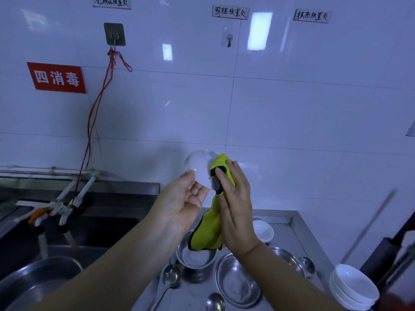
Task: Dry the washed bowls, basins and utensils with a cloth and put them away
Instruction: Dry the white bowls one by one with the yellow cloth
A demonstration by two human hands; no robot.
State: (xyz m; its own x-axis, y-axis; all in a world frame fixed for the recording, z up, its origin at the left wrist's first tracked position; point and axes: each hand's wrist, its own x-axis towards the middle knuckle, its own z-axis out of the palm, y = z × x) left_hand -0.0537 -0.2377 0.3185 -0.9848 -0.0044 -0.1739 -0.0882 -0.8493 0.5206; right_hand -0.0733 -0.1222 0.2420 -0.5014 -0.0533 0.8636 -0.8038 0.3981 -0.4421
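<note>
Both hands are raised above the steel counter point(289, 234), working together in front of the white tiled wall. The left hand point(182, 200), palm turned toward the camera, holds a white bowl point(199, 167) with its fingers curled up against the bowl's side. The right hand point(235, 205) grips a yellow-green cloth point(210, 232) with a black edge. Its thumb and fingers press the top of the cloth against the bowl, while the loose end hangs down toward the counter. The bowl is blurred and pale against the wall, so its tilt cannot be told. On the counter, under the hanging cloth, stands a deep steel bowl point(195, 257), and a shallow steel basin point(235, 281) sits just beside it nearer the camera. A ladle point(170, 277) lies at the counter's left edge, and a second spoon point(215, 301) lies at its near edge. A small white dish point(262, 231) rests toward the counter's back, behind the right wrist. A stack of white bowls point(352, 286) stands at the counter's right end. Left of the counter is a sink point(101, 230), with a large steel basin point(38, 281) in it.
</note>
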